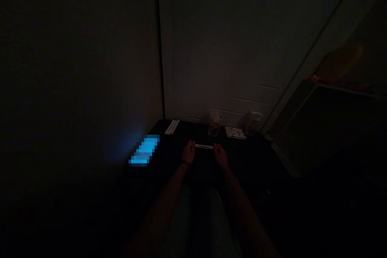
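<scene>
The room is very dark. Both my hands reach out over a small dark table (169,157). My left hand (188,153) pinches the left end of a thin white stick-like object (204,146), and my right hand (220,155) pinches its right end. The stick is held level just above the table. What it is I cannot make out.
A glowing blue screen (144,151) lies at the table's left edge. Two white sticks (171,127) lie at the back left. Two small clear containers (214,125) (253,123) and a flat printed pack (235,132) stand by the wall. A dark cabinet (326,129) is at right.
</scene>
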`<act>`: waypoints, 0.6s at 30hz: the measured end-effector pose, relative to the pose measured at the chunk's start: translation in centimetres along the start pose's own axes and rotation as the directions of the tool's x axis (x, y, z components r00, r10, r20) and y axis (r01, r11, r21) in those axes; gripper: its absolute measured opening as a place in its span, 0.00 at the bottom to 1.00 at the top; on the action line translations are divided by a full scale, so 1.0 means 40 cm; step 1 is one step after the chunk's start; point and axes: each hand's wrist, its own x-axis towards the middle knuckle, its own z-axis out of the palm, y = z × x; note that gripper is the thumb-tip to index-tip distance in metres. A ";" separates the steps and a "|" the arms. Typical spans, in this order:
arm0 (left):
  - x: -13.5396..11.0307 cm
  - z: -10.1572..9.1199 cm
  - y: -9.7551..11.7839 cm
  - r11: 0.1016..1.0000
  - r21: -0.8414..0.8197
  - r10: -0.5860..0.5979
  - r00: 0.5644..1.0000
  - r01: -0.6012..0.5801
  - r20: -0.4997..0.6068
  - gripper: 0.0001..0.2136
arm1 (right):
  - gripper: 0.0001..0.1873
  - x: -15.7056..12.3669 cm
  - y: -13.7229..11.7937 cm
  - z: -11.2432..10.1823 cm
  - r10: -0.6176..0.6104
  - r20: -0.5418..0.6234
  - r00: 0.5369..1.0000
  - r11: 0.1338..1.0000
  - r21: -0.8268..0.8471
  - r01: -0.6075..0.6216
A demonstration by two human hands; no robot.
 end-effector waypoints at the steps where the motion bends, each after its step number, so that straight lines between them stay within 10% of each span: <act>1: 0.000 0.000 -0.001 1.000 0.000 0.005 1.000 -0.005 0.001 0.14 | 0.21 -0.001 -0.001 -0.001 -0.002 -0.003 1.000 1.000 -0.002 0.002; 18: 0.000 -0.001 0.002 1.000 0.001 0.018 1.000 -0.018 -0.007 0.14 | 0.22 0.000 -0.002 -0.002 -0.006 -0.016 1.000 1.000 -0.024 0.005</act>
